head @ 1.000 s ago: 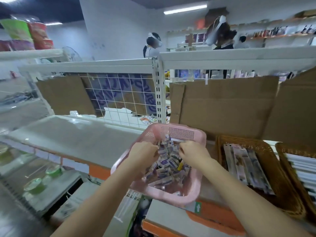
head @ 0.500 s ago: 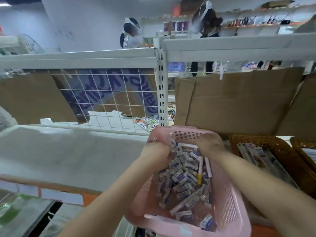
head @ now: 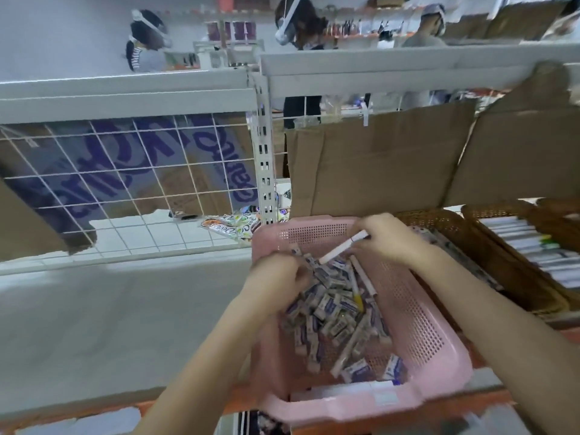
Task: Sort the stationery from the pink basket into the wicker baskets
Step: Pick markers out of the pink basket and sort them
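While pinched in the right hand (head: 389, 238) fingers, white pen (head: 340, 248) hangs over pink basket (head: 433, 343).

Single head view, looking forward-down, close over pink basket (head: 439, 356).

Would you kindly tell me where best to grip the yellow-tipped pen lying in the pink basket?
Probably pinch the yellow-tipped pen at its upper, far end, coming from above: it lies atop the small boxes, and that end sits nearest the right hand.

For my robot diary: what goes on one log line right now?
right hand: holds white pen | left hand: in pink basket, grasp unclear | wicker baskets: beside
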Demonstrator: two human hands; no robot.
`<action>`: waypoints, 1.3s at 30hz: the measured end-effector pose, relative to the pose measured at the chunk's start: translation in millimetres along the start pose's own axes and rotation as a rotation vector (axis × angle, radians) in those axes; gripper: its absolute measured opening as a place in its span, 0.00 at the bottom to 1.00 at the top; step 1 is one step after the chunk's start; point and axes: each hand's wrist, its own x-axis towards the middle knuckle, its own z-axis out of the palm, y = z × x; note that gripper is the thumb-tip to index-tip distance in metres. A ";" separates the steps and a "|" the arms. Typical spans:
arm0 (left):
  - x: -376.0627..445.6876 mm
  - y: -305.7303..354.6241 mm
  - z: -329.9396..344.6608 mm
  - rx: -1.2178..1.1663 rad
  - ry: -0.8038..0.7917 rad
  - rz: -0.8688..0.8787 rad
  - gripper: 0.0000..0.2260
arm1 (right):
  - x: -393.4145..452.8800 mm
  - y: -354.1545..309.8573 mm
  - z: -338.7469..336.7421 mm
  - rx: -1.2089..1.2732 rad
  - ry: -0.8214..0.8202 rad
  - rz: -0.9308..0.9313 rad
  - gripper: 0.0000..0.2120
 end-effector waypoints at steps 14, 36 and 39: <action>-30.7 42.6 4.1 -0.822 -0.036 -0.030 0.12 | -67.0 -64.8 -34.1 0.192 -0.090 -0.354 0.07; -68.6 62.7 3.2 -0.957 0.164 -0.374 0.18 | -39.5 -3.0 72.1 -0.566 -0.454 -0.440 0.10; -67.8 61.7 6.0 -0.946 0.155 -0.355 0.18 | -41.4 -3.1 78.4 -0.587 -0.408 -0.483 0.11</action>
